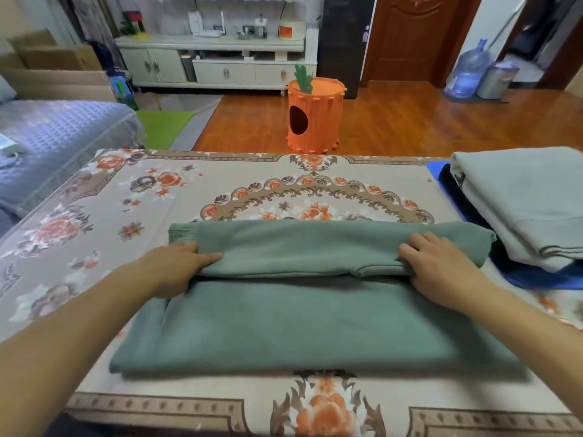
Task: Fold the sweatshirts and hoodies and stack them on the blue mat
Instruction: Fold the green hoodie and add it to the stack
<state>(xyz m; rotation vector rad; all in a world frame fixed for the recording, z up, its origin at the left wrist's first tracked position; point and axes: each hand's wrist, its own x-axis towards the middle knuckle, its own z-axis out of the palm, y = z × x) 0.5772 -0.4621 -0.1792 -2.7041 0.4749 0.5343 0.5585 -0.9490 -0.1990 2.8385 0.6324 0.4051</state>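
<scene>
Two hands worked one green sweatshirt (pixel 303 313) that lay across the middle of the worktop (pixel 132 197), on its floral cloth. Its far part was folded back toward the person, forming a thick band over the flat near part. The left hand (pixel 176 266) held the band's left end, thumb on top and fingers tucked beneath the fold. The right hand (pixel 438 266) held the right end the same way, so each grip was clenched on the fabric. At the right edge, just beside the sweatshirt, a blue mat (pixel 536 279) carried a stack of folded garments (pixel 530 203), a pale grey one on top of darker ones
</scene>
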